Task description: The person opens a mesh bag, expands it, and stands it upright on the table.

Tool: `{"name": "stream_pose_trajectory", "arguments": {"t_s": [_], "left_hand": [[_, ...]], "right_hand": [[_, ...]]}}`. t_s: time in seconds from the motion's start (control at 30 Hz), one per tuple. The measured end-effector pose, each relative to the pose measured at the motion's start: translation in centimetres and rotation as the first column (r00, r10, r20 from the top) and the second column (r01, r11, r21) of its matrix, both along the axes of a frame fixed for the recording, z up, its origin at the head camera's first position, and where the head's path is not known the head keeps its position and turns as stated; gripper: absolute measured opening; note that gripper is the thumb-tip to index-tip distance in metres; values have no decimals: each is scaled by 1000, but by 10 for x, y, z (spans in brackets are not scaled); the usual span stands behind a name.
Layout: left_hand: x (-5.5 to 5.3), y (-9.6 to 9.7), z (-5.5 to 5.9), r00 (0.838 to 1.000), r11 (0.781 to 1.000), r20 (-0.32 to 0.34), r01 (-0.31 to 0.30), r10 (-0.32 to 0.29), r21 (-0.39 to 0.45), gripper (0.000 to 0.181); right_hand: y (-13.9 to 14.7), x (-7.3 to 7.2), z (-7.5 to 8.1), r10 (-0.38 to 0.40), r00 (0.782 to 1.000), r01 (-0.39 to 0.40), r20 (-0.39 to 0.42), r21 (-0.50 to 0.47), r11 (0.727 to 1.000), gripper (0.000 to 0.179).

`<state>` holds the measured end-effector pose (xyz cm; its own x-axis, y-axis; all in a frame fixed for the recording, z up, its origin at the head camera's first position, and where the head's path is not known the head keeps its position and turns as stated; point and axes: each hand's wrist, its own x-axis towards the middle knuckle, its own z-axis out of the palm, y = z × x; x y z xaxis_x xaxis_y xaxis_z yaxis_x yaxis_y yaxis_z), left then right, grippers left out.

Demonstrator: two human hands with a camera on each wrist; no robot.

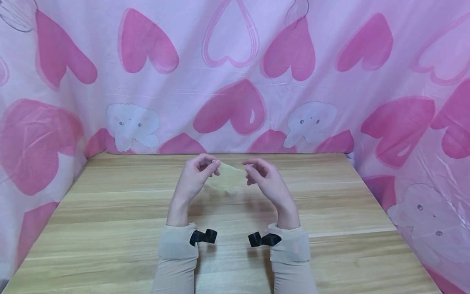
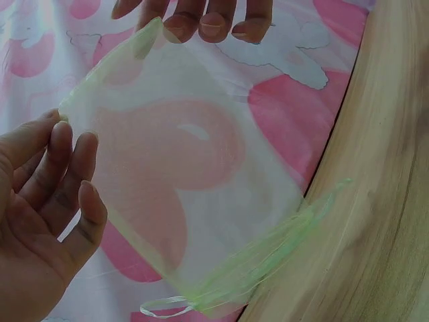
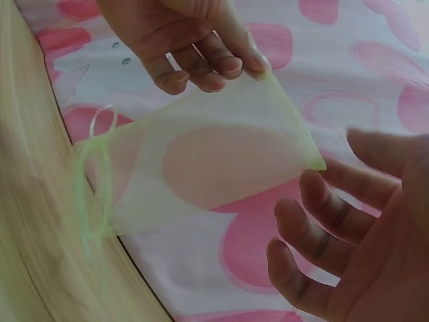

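A sheer pale yellow-green organza drawstring pouch (image 1: 228, 178) hangs between the two hands over the far part of the table. Its gathered mouth (image 2: 258, 258) with thin ribbon loops is at the lower end. My left hand (image 1: 195, 173) pinches one upper corner between thumb and index finger, the other fingers loosely bent. At the opposite corner is my right hand (image 1: 266, 177), its index fingertip against the fabric and its thumb (image 3: 379, 149) lifted away. The wall cloth's pattern shows through the flat pouch in both wrist views.
A wood-grain table (image 1: 110, 228) spreads under both forearms. Pink and white cloth (image 1: 229, 81) with hearts and cartoon animals hangs along the back and both sides. A black wrist camera (image 1: 203, 237) sits on the left sleeve, another camera (image 1: 263, 239) on the right.
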<state>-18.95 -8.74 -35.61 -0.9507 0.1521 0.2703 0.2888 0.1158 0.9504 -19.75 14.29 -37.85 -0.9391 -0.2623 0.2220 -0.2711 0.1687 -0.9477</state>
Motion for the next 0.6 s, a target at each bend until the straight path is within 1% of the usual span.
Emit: {"name": "stream_pose_trajectory", "arguments": {"t_s": [0.1, 0.2, 0.3, 0.4, 0.47, 0.6], "left_hand": [[0, 0, 0, 1000, 1000, -9, -6, 6, 12, 16], [1, 0, 1, 1000, 1000, -22, -8, 8, 17, 16], [1, -1, 2, 999, 1000, -31, -9, 10, 24, 16], [0, -1, 1, 1000, 1000, -29, -5, 6, 29, 15], [-3, -1, -3, 1000, 999, -21, -3, 4, 33, 16], [-14, -2, -18, 1000, 998, 5, -1, 0, 62, 23]], "right_hand": [[-1, 0, -1, 23, 999, -21, -27, 78, 997, 27], [-4, 0, -1, 32, 998, -25, -48, 127, 992, 28], [-6, 1, -1, 13, 998, -4, -55, 154, 988, 26], [-7, 1, 0, -27, 998, 36, -55, 163, 986, 21], [-7, 1, 0, -54, 997, 63, -61, 159, 985, 19], [-6, 0, -1, -93, 993, 102, -80, 130, 986, 17]]}}
